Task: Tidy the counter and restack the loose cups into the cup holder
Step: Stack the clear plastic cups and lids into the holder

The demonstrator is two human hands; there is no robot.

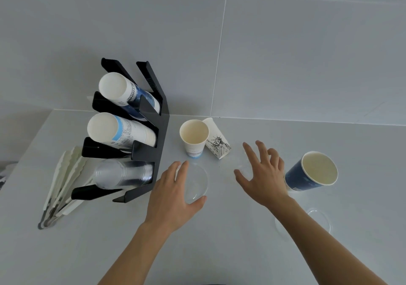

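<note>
Left hand (pixel 175 199) grips a clear plastic cup (pixel 196 182) beside the black cup holder (pixel 161 131); right hand (pixel 262 175), fingers spread, apparently holds nothing.

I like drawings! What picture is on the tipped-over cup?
A black-line Statue of Liberty on the white cup, head view.

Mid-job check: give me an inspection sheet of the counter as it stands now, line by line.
Surface: pale grey counter, dry as far as visible.
Job's things: black cup holder with three lying stacks, two paper, one clear; white paper cup upright; printed cup leaning against it; blue cup upright; clear cup at the left hand; another clear cup near the right forearm.
Clutter: white tongs left of the holder.
Hands: left hand curled around the clear cup; right hand spread, holding nothing.
Cables: nothing seen.
Surroundings: grey tiled wall.
</note>
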